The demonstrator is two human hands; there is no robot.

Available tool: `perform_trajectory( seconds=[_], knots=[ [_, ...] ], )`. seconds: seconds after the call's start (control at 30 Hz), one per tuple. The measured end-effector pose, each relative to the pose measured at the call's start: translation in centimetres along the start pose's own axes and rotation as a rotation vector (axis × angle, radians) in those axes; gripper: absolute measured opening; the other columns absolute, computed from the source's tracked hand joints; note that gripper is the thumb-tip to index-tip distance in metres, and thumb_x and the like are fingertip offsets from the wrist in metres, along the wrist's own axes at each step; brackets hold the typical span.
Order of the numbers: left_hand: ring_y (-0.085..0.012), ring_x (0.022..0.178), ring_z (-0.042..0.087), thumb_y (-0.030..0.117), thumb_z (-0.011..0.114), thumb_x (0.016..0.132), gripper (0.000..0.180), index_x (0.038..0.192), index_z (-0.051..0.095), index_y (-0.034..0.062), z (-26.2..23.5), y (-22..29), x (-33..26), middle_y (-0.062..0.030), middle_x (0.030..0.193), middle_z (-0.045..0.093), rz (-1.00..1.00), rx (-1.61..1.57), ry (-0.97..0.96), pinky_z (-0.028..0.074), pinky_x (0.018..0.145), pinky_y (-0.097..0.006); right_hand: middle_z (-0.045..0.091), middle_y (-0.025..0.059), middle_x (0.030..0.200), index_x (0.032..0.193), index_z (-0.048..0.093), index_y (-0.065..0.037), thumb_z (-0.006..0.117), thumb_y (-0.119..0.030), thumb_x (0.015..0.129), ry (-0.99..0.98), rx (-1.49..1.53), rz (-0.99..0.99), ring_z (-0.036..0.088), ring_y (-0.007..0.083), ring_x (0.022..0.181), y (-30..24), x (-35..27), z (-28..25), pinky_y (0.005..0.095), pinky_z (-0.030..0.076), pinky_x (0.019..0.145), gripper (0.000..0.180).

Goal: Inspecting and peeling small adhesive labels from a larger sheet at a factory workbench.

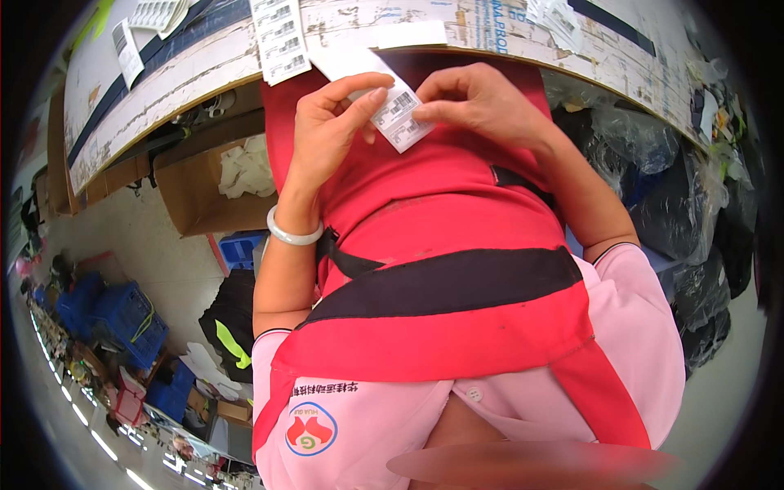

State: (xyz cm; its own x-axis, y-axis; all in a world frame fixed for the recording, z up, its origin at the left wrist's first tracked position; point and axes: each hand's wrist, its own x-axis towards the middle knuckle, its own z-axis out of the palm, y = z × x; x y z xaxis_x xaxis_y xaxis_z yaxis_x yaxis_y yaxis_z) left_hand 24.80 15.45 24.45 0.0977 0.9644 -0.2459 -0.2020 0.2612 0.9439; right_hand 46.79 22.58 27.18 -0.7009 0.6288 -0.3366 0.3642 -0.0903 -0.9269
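A white strip of printed labels point(400, 128) hangs over the table edge, in front of my red apron. My left hand point(331, 122) pinches it along its left side, thumb and forefinger bent together near the printed part. From the other side my right hand point(482, 104) has its thumb and forefinger closed at the strip's right edge. Whether a single label is lifted between those fingertips is too small to tell. The strip's upper end rests on the worn white tabletop point(351, 26).
More label sheets point(280, 41) lie on the table, with a stack point(557, 23) farther right and a loose strip point(126, 53) at left. Below stands an open cardboard box point(192, 189) holding crumpled paper. Plastic-wrapped dark bundles point(674, 196) crowd the right; blue crates point(131, 322) stand at left.
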Motion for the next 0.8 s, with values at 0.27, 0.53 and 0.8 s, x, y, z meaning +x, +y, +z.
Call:
perform_trajectory(
  seconds=[0.27, 0.53, 0.8],
  knots=[
    [-0.0074, 0.076, 0.063, 0.006, 0.071, 0.086, 0.024, 0.109, 0.069, -0.0029, -0.6, 0.2, -0.7, -0.0048, 0.089, 0.070, -0.031, 0.059, -0.029, 0.050, 0.066, -0.020, 0.061, -0.0008, 0.080, 0.093, 0.068, -0.001, 0.067, -0.014, 0.091, 0.154, 0.188, -0.035, 0.056, 0.0047, 0.073, -0.1, 0.9, 2.5, 0.0198, 0.045, 0.066, 0.012],
    [-0.0098, 0.074, 0.063, 0.020, 0.063, 0.095, 0.027, 0.108, 0.070, -0.0034, -1.3, -1.4, -0.4, -0.0077, 0.087, 0.070, -0.053, -0.033, -0.130, 0.050, 0.067, -0.021, 0.065, 0.0021, 0.083, 0.094, 0.068, -0.001, 0.064, -0.012, 0.092, 0.223, -0.001, -0.217, 0.059, 0.0072, 0.076, 0.3, 1.5, 1.6, 0.0217, 0.049, 0.071, 0.012],
    [-0.0110, 0.086, 0.063, 0.036, 0.053, 0.100, 0.044, 0.095, 0.073, -0.0029, -1.3, -1.2, -0.2, -0.0077, 0.091, 0.072, 0.060, 0.106, -0.011, 0.048, 0.079, -0.025, 0.064, 0.0036, 0.075, 0.090, 0.064, 0.000, 0.066, -0.015, 0.091, 0.376, 0.116, 0.058, 0.059, 0.0082, 0.061, -0.6, 4.5, -3.7, 0.0202, 0.049, 0.053, 0.015]
  ],
)
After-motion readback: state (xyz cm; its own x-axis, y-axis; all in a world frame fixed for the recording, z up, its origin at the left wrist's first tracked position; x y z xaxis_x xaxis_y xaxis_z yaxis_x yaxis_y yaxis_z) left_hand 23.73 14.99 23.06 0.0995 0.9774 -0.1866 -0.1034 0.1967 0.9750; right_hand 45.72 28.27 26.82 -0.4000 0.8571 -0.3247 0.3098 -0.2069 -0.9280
